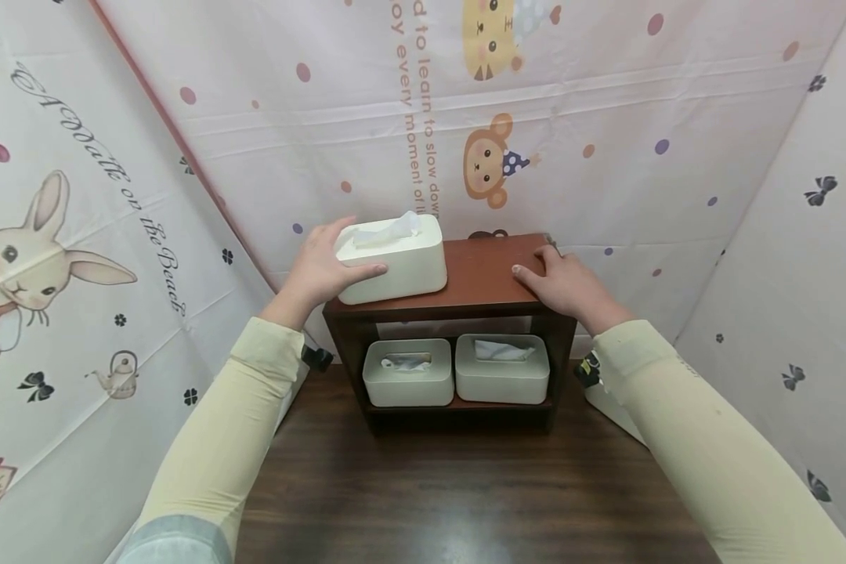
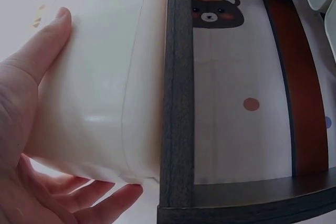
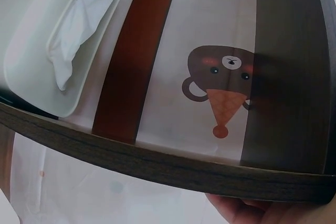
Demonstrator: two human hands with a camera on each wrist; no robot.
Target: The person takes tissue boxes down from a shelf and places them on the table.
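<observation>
On the left end of the brown shelf's top (image 1: 489, 274) sits a cream tissue box (image 1: 409, 270), a white tissue poking out of it. My left hand (image 1: 320, 262) grips this box by its left end, thumb along the front. The left wrist view shows the thumb on one face of the box and the other fingers (image 2: 113, 203) around its end. At the shelf's right end, my right hand (image 1: 571, 286) holds the top corner, thumb on the upper surface. Its fingers (image 3: 247, 211) appear against the outside of the side panel in the right wrist view.
Two more tissue boxes stand side by side on the lower shelf, a left one (image 1: 409, 388) and a right one (image 1: 504, 384), tissue showing in both. Printed cloth (image 1: 254, 141) hangs behind and at both sides. Dark wood flooring (image 1: 458, 486) lies in front.
</observation>
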